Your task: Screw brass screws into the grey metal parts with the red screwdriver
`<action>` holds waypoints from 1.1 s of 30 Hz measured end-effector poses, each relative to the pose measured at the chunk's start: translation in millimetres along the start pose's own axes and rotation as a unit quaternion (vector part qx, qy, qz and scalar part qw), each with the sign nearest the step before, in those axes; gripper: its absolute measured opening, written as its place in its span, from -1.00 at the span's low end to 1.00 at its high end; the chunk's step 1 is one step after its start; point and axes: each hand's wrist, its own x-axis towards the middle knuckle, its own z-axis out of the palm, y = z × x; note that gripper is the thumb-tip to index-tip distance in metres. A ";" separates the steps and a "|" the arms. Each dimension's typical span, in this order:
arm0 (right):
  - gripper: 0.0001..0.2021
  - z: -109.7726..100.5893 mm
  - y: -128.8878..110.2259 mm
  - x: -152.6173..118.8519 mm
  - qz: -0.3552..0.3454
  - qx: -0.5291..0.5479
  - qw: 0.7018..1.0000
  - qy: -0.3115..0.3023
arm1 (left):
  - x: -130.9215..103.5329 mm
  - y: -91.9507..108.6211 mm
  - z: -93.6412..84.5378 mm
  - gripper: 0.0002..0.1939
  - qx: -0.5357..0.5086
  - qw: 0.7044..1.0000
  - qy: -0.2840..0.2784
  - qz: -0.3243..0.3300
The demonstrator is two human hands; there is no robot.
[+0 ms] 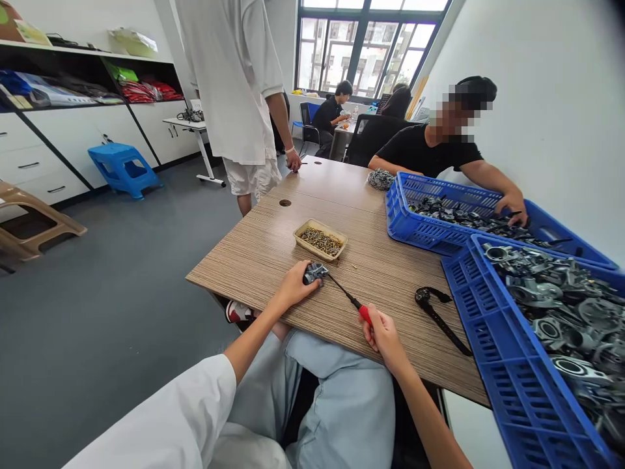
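My left hand (294,285) is closed around a small grey metal part (316,272) and steadies it on the wood-grain table (254,260). In my right hand (383,333) is a screwdriver (364,311) with a red and black handle, held at a slant. Its long dark shaft reaches left to the metal part, and the tip meets it or lies right beside it. Just beyond my left hand stands a cream tray (297,242) heaped with brass-coloured screws (319,241). A couple of loose screws lie close to the tray.
A black wristwatch (434,312) lies right of my right hand. Two blue crates (463,286) of metal parts line the right side. A seated co-worker (439,143) reaches into the far crate; another person (234,85) stands at the table's left edge. A bag of parts (381,179) sits farther back.
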 end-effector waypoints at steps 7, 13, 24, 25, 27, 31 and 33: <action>-0.31 0.3 -4.9 -0.1 0.002 -0.004 1.000 -0.011 | -0.8 3.3 -2.1 -0.54 -0.003 1.000 -0.001 -0.001; -0.29 1.3 -5.6 1.3 0.006 -0.015 1.000 -0.022 | -0.7 5.3 -3.5 -0.55 -0.001 1.000 -0.007 0.000; -0.29 -1.1 3.3 7.6 0.026 0.000 0.999 -0.036 | -1.2 8.0 -6.4 -0.56 0.004 1.000 -0.013 -0.004; -0.29 -0.9 2.9 7.5 0.027 0.000 0.999 -0.037 | -1.2 7.7 -6.2 -0.56 0.004 1.000 -0.013 -0.004; -0.29 -0.3 2.2 7.4 0.027 0.000 0.999 -0.035 | -0.9 7.3 -6.0 -0.55 0.004 1.000 -0.011 -0.001; -0.28 0.3 3.9 8.7 0.024 -0.007 0.999 -0.030 | -0.3 8.7 -6.8 -0.61 0.001 1.000 -0.009 -0.004; -0.26 0.2 5.7 10.1 0.027 -0.014 0.999 -0.031 | -0.1 9.8 -7.6 -0.65 0.001 1.000 -0.011 -0.007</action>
